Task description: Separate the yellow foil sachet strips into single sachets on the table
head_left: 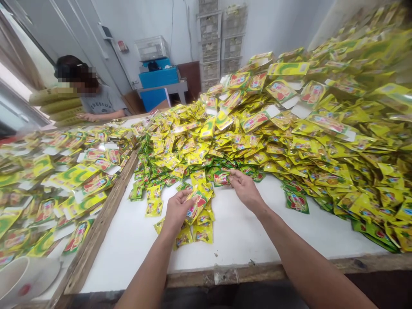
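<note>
My left hand (176,211) is closed round a small stack of yellow sachets (197,202), held just above the white tabletop (238,234). My right hand (245,187) pinches one green and yellow sachet (221,178) at the near edge of the huge sachet pile (289,128). A few loose sachets (201,231) lie on the table under and beside my left hand.
The heap rises high to the right and back. A wooden strip (103,214) divides this table from a left table covered with larger packets (64,184). Another person (93,101) sits at the far left. Blue bins (157,77) and stacked crates (222,38) stand behind.
</note>
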A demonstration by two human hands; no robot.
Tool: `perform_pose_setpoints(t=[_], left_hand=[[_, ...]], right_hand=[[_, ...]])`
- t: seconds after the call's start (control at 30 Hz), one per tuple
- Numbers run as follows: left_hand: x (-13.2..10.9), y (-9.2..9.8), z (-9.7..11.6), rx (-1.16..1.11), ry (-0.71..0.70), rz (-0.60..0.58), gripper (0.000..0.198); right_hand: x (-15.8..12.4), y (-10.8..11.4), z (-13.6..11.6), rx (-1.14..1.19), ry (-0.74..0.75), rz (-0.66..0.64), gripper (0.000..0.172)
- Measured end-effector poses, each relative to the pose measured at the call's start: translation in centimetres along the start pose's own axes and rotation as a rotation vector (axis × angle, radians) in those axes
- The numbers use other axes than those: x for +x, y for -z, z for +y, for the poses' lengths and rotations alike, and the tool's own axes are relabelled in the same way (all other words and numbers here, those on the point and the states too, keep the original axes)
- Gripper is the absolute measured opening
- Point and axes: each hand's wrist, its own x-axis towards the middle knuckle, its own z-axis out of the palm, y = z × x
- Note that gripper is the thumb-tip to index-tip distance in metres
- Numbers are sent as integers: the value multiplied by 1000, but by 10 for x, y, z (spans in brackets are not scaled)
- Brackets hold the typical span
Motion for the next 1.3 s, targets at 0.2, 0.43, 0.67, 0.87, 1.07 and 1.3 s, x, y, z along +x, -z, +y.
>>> perform_pose_setpoints(t=[0.2, 0.43, 0.67, 0.87, 1.07, 1.3], left_hand=[[-5, -5, 6, -9, -35, -68, 46], [-7, -4, 6, 83, -97, -104, 39], [-8, -5, 7, 53, -61, -145, 39], [-8, -3, 4, 72, -68, -199, 36], [-10, -10, 3, 45, 4, -224, 50], [-13, -14, 9, -79, 70, -192, 53]], right_hand=[[-11, -12, -9, 47, 40, -73, 27], [-19, -2, -19, -240, 79, -207, 36], [-16, -1, -19, -13, 118, -220, 26], [-16, -11, -16, 59, 57, -278, 11], [-19, -10, -23, 298, -45, -206, 27], [-23, -9, -32, 213, -11, -192, 24]])
